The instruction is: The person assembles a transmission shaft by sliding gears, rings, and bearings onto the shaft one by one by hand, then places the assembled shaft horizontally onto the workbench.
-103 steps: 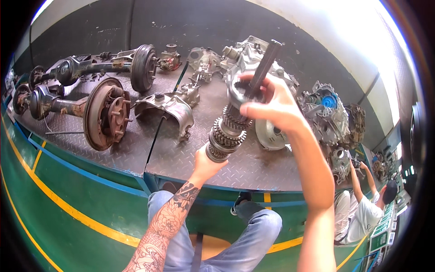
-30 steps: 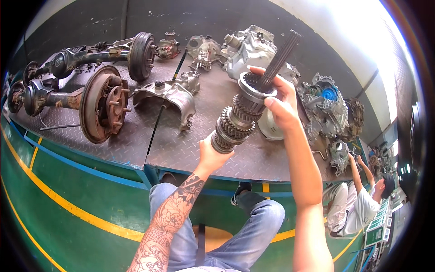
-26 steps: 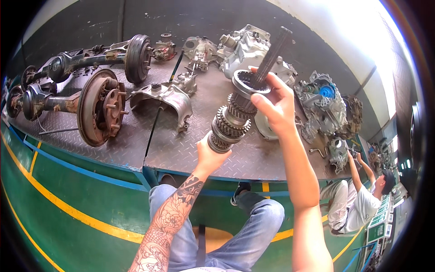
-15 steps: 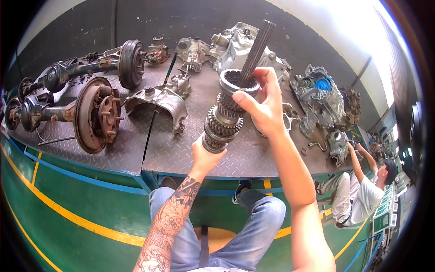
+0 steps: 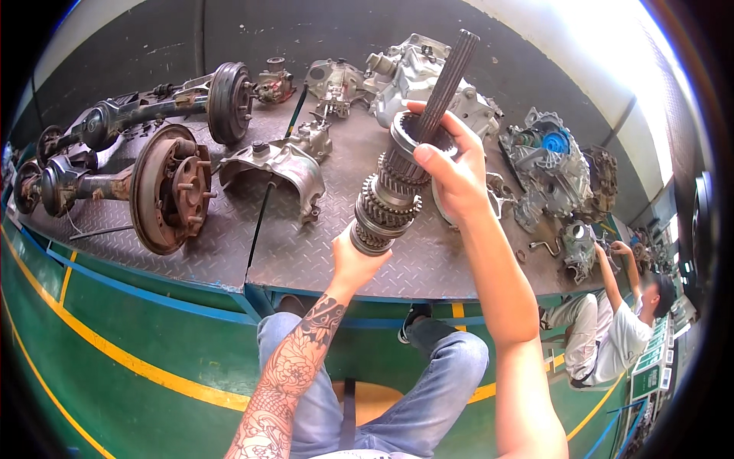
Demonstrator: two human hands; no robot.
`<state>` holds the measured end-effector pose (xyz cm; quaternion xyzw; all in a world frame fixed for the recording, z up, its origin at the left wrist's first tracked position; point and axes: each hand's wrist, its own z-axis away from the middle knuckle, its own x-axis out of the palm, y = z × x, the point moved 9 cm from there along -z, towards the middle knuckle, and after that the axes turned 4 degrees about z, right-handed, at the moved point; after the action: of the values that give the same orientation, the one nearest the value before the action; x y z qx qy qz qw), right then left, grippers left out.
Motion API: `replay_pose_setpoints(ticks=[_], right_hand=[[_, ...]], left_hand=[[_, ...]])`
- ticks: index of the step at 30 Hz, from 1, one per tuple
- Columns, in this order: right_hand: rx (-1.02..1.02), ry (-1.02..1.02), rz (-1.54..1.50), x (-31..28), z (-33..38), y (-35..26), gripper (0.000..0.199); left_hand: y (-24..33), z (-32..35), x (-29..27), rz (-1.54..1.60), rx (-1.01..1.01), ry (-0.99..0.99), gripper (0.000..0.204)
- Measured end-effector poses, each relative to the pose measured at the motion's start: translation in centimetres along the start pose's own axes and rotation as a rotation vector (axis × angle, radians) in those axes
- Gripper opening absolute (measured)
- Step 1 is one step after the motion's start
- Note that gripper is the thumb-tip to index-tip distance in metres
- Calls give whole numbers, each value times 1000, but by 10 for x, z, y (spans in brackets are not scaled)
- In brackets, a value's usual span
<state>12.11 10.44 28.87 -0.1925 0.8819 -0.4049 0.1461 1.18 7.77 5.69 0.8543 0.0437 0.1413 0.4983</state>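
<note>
A transmission gear shaft (image 5: 386,203) is held tilted above the table, its splined end (image 5: 453,80) pointing up and to the right. My left hand (image 5: 359,260) grips its lower end from beneath, with the fingers mostly hidden behind the gears. Around the upper part of the shaft sits a ring-shaped metal sleeve (image 5: 404,138) with inner teeth. My right hand (image 5: 459,168) is closed on this sleeve, the thumb on the near side and the fingers reaching behind the splined end. Several toothed gears are stacked between my two hands.
The steel-plate table (image 5: 336,191) carries rusty axles with a brake drum (image 5: 164,191) at left. A bell-shaped housing (image 5: 279,172) and a large gearbox casing (image 5: 405,73) stand behind. An opened casing (image 5: 550,164) lies at right, near a seated co-worker (image 5: 612,336) handling parts.
The whole view has shifted slightly, with most things now a little farther right. My right fingers have curled further round behind the splined end. Both hands keep hold of the shaft assembly.
</note>
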Motion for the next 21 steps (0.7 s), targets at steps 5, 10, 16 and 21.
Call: replay_pose_setpoints(ticks=[5, 10, 16, 21], right_hand=[[17, -5, 74, 5, -4, -3, 66], [-38, 103, 186, 13, 5, -14, 60], [-44, 162, -24, 7, 13, 2, 60], [-77, 64, -63, -1, 6, 8, 82]], left_hand=[[4, 0, 0, -24, -10, 7, 50], [4, 0, 0, -25, 1, 13, 51], [7, -1, 1, -12, 31, -4, 50], [-4, -1, 4, 1, -3, -15, 47]])
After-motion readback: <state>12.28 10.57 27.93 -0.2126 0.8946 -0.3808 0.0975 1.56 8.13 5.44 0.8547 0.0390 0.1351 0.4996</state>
